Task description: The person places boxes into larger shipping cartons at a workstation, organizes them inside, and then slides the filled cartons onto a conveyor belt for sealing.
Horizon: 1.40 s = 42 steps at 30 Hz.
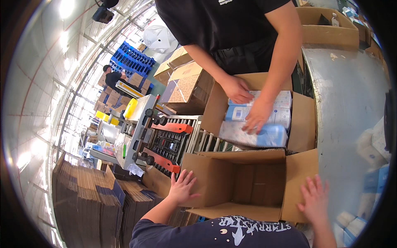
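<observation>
An open cardboard box (259,184) with nothing visible inside stands right before me, its flaps spread. My left hand (183,188) rests with spread fingers at its left flap. At the right flap lies my right hand (314,197), fingers apart, slightly blurred. Beyond this box, touching its far side, is a second cardboard box (302,121) holding several plastic-wrapped packs in white and blue (269,135). A co-worker's two hands (257,116) are on those packs.
A roller conveyor (209,139) runs beneath the boxes, with a machine with orange guide arms (170,127) at left. Flattened cardboard boxes (90,198) stand stacked lower left. A metal table (338,102) borders the right. Another person (114,79) is far behind, near blue pallets (130,59).
</observation>
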Each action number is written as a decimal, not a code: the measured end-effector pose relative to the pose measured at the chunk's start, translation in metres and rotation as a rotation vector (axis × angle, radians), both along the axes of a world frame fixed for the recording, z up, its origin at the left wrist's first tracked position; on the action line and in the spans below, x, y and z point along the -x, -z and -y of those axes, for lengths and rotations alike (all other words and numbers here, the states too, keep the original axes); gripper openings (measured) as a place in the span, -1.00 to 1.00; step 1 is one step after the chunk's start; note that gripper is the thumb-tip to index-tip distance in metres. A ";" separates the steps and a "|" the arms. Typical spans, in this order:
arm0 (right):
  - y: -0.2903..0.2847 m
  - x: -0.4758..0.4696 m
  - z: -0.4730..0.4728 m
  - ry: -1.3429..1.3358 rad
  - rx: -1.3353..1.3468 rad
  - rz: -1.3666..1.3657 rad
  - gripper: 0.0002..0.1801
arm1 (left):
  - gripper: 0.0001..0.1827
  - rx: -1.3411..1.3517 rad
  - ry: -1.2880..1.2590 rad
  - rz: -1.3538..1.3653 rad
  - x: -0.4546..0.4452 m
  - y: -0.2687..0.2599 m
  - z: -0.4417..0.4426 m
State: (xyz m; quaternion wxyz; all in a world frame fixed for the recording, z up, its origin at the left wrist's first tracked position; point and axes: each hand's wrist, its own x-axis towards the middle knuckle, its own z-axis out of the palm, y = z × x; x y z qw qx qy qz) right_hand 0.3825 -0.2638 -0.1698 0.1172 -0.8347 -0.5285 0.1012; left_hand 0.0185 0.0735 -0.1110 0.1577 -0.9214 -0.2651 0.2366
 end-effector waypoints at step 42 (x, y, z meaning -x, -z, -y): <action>0.068 -0.032 0.005 0.099 0.063 0.439 -0.46 | -0.02 0.833 -0.708 0.744 -0.079 0.158 -0.067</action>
